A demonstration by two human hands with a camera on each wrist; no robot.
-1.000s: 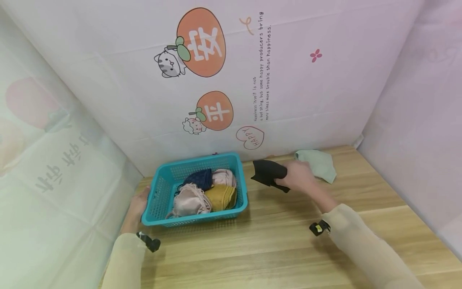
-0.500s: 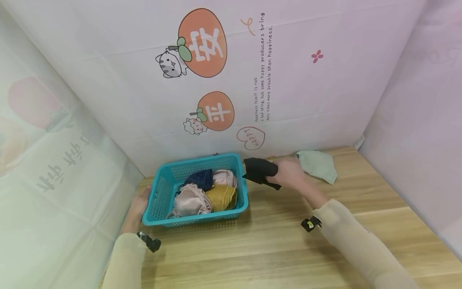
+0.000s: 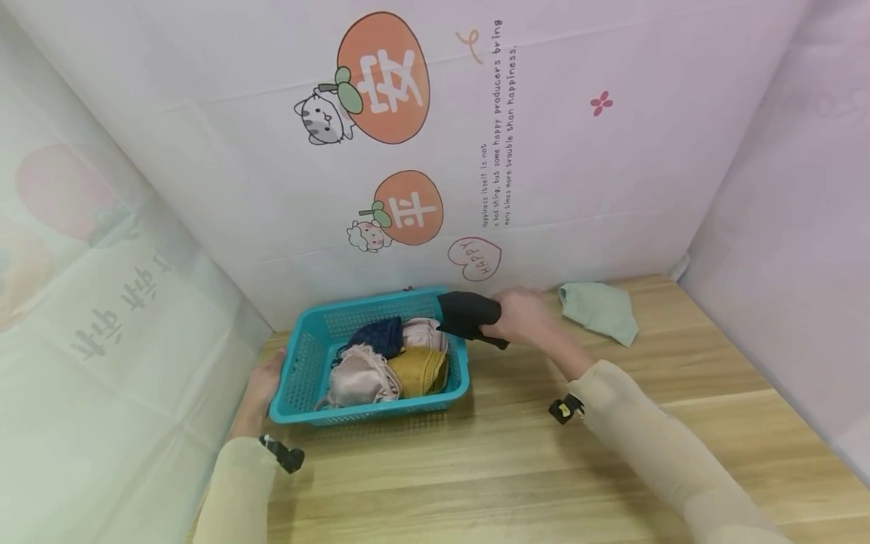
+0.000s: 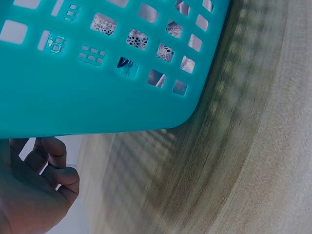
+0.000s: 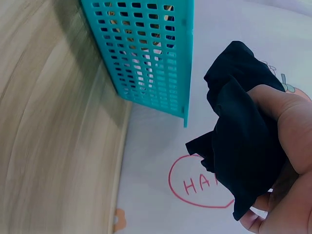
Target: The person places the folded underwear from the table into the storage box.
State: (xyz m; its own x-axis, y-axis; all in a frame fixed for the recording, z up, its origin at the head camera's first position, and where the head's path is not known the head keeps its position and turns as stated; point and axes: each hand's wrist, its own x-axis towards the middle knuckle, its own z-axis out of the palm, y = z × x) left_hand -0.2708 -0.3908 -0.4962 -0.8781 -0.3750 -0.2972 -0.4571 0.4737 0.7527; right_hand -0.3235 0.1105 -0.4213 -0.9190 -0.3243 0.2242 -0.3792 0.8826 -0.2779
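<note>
My right hand [image 3: 523, 317] pinches a folded black garment [image 3: 469, 313] between thumb and fingers. In the head view the garment overlaps the right rim of a turquoise plastic basket [image 3: 367, 412]; in the right wrist view the black garment [image 5: 248, 141] hangs beside the basket's perforated wall [image 5: 146, 53]. At the basket's left end, my left hand [image 3: 263, 385] grips the rim; its curled fingers show in the left wrist view. Inside lie a navy garment [image 3: 381, 338], a pale pink one [image 3: 424, 334], a mustard one [image 3: 414, 370] and a beige lace-edged one [image 3: 360, 375].
A folded light green garment [image 3: 601, 311] lies on the wooden table [image 3: 476, 468] at the back right. Behind the basket rises a printed cloth wall [image 3: 564, 189], and further cloth walls stand at the left and right sides.
My right hand has carried the black garment leftward, from beside the basket to over its right rim. The left hand and the basket have stayed in place.
</note>
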